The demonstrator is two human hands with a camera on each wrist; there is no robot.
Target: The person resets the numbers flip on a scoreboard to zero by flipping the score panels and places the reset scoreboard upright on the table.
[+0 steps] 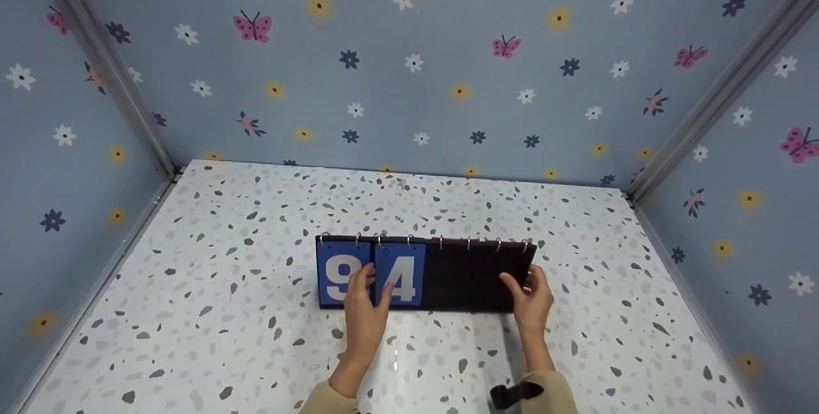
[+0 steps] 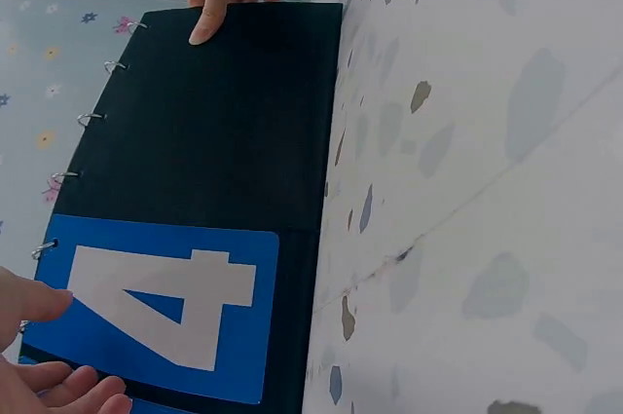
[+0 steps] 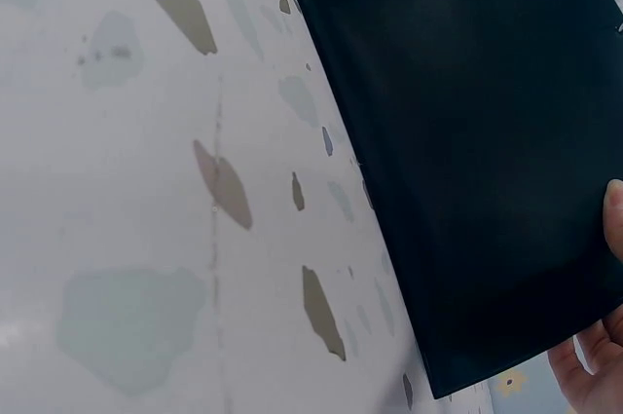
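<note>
- Flip scoreboard (image 1: 432, 275), blk, lower ctr of frame (head view), on speckled wht tabletop (image 1: 249, 286); metal rings (image 1: 469, 243) along top edge.
- Head view, cards: blue 9 card (image 1: 338, 276) at board's L end, blue 4 card (image 1: 403, 278) just beside it; plain blk panel (image 1: 470, 278) to R.
- Head view, hands: L hand (image 1: 367, 311) in front of both cards, thumb & fingers spread; R hand (image 1: 532, 304) pinching board's R edge, thumb on front.
- Head view, misc.: tan sleeves (image 1: 551, 396) at btm; patterned blue wall (image 1: 409, 30) across top.
- L wrist view: 4 card lower L, sideways; L hand lower L corner, thumb & fingers apart, thumb pressure can't tell; R hand top ctr, gripping far end.
- R wrist view: panel upper R, tabletop L; R hand at R edge, partly cut off, thumb on front face.
</note>
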